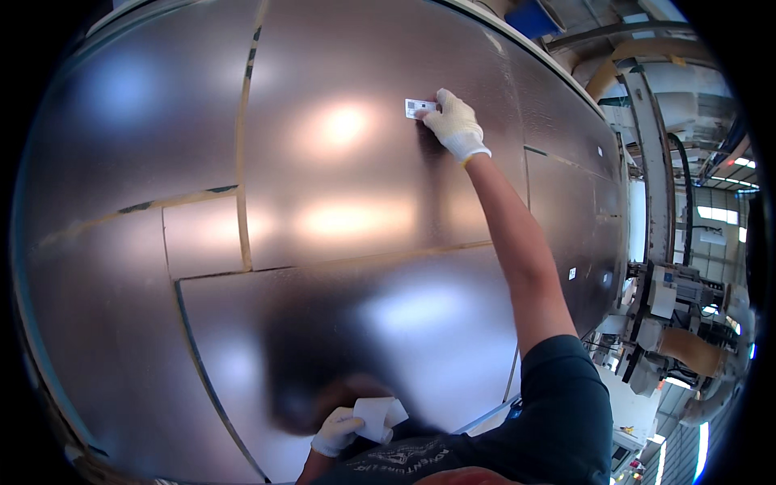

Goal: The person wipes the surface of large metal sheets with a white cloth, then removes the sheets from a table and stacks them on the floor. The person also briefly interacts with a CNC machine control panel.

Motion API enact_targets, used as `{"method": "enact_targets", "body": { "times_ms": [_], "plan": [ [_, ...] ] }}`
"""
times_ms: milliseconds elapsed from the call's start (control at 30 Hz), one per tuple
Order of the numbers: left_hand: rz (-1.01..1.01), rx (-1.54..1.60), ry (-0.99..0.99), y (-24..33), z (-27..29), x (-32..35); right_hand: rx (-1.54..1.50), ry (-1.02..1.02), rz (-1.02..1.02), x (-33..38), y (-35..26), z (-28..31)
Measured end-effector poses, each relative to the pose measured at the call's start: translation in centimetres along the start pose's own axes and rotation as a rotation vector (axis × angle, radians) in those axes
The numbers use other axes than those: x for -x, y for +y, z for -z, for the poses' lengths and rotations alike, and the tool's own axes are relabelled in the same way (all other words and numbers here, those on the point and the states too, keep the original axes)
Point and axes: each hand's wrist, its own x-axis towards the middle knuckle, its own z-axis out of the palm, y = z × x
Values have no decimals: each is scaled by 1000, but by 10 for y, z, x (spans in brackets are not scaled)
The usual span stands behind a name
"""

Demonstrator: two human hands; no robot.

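My right hand (455, 125), in a white knit glove, reaches far out over a large shiny panel (339, 178). Its fingers pinch the right end of a small white printed label (416, 107), which lies against or just over the panel; I cannot tell if it is fully stuck down. Close to my body, my gloved left hand (335, 432) grips a strip of white labels (376, 416) that curls over at its right end. Other pieces of panel butt together, with dark and tan seams between them.
A few small white labels (572, 274) sit on panels farther right. Beyond the panels' right edge stands machinery with a tan hose (691, 352) and a metal beam (651, 153). A blue bin (533, 18) is at the far top right.
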Motion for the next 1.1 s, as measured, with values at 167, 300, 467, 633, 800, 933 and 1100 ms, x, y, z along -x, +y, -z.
{"method": "enact_targets", "body": {
  "times_ms": [167,300,467,633,800,933,1100],
  "plan": [
    [-100,27,19,-2,-1,-2,137,166,108,15,8,-24],
    [-240,101,-90,-8,-6,-10,112,100,537,59,-54,-29],
    [-438,-528,198,2,-34,-25,201,3,169,62,-73,-24],
    [-675,-410,334,27,-78,-33,-393,-618,410,196,-87,11],
    [-811,-333,406,30,-131,13,-630,-772,243,382,-83,76],
    [-799,-318,385,-6,-143,33,-536,-427,505,480,-86,94],
    [-713,-119,368,-78,-147,55,-247,-193,776,562,-64,79]
  ]
}}
